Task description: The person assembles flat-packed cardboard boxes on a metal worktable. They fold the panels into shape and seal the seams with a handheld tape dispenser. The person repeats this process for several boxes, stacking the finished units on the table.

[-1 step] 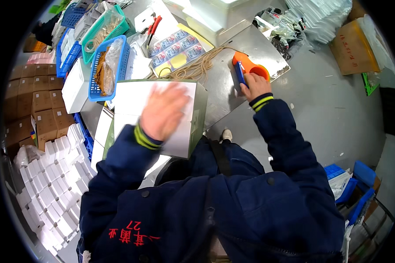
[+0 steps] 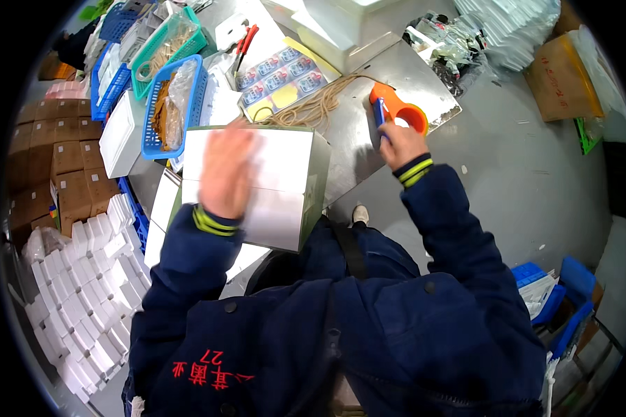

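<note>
My left hand, blurred by motion, lies flat with fingers stretched out over the white top flaps of a box with dark green sides. The flaps meet in a seam across the top. On the metal table to the right, my right hand has its fingers closed at the blue part of an orange tape dispenser. The dispenser's round orange end shows just beyond my knuckles. Part of my grip is hidden by the hand itself.
Behind the box lie a coil of twine, a sheet of stickers and red-handled scissors. Blue and green baskets stand at the left. A white bin sits at the back. White foam pieces fill the lower left.
My left hand has slid to the left across the box top. My right hand has shifted slightly down and toward me, uncovering more of the dispenser's round end.
</note>
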{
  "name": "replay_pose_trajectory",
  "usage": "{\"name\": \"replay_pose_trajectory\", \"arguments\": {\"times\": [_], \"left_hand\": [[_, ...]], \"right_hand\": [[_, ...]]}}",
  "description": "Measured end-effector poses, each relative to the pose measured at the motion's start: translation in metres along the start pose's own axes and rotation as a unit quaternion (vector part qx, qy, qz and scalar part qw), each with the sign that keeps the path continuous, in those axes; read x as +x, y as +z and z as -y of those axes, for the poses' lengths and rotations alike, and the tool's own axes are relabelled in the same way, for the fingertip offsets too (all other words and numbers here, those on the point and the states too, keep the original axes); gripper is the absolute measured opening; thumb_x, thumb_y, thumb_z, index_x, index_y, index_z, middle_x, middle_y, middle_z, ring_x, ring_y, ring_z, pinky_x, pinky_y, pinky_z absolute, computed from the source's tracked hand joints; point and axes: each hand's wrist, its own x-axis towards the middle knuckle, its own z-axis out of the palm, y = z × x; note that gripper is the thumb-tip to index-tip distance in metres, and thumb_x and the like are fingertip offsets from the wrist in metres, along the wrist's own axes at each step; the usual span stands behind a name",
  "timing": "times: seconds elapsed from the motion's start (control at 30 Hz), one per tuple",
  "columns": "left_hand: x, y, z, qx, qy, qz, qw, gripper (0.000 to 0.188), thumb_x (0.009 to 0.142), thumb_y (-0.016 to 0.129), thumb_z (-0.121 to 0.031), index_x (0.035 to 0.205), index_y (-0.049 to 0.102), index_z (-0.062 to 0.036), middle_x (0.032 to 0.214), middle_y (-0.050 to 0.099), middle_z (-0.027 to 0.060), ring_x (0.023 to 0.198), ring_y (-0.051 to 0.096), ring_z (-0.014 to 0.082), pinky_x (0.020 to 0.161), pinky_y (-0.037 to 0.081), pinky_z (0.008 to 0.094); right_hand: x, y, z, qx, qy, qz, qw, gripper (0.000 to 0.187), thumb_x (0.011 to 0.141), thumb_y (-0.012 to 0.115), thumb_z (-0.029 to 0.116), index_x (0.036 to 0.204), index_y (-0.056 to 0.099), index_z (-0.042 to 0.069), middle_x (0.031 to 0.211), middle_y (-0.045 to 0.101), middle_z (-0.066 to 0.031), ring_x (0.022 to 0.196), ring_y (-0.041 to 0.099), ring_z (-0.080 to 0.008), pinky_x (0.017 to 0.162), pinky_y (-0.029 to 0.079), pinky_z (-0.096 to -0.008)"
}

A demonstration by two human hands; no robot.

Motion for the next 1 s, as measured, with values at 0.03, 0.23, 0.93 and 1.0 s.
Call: {"name": "replay_pose_trajectory", "arguments": {"times": [0.03, 0.23, 0.93, 1.0], "left_hand": [[-0.008, -0.011, 0.018, -0.006, -0.098, -0.083, 0.992, 0.044, 0.079, 0.054, 0.003, 0.122, 0.046, 0.0005, 0.123, 0.05, 0.016, 0.116, 0.046, 0.0306, 0.1, 0.031, 0.0372], [-0.12, -0.008, 0.135, -0.351, -0.555, 0.046, 0.753, 0.055, 0.093, 0.039, -0.04, 0.117, 0.048, 0.0079, 0.111, 0.056, 0.0149, 0.099, 0.053, 0.0204, 0.087, 0.04, 0.0278], [-0.205, 0.028, -0.04, -0.375, -0.366, -0.056, 0.85, 0.083, 0.079, 0.064, -0.035, 0.137, 0.018, 0.0035, 0.137, 0.031, 0.0194, 0.129, 0.028, 0.0269, 0.104, 0.025, 0.037], [-0.186, 0.036, -0.065, -0.47, -0.429, -0.148, 0.757, 0.092, 0.074, 0.07, -0.035, 0.137, 0.016, 0.0038, 0.138, 0.029, 0.0218, 0.13, 0.027, 0.0268, 0.105, 0.024, 0.0348]], "right_hand": [[-0.007, -0.004, 0.016, 0.196, -0.025, 0.004, 0.98, 0.017, 0.071, 0.052, 0.007, 0.086, 0.06, 0.004, 0.077, 0.06, -0.0141, 0.07, 0.059, -0.028, 0.065, 0.048, -0.0351], [0.014, 0.029, 0.092, 0.547, -0.123, 0.434, 0.705, 0.025, 0.07, 0.043, -0.004, 0.078, 0.066, -0.001, 0.078, 0.066, -0.0093, 0.076, 0.062, -0.0162, 0.074, 0.047, -0.0258], [-0.023, 0.032, 0.019, 0.601, 0.099, 0.235, 0.757, 0.044, 0.095, 0.038, 0.029, 0.124, 0.044, -0.003, 0.118, 0.051, -0.0094, 0.108, 0.049, -0.0178, 0.092, 0.039, -0.0289], [-0.015, 0.035, 0.033, 0.637, 0.028, 0.245, 0.731, 0.047, 0.095, 0.037, 0.031, 0.129, 0.036, -0.002, 0.127, 0.044, -0.0115, 0.114, 0.045, -0.0213, 0.098, 0.035, -0.0314]]}}
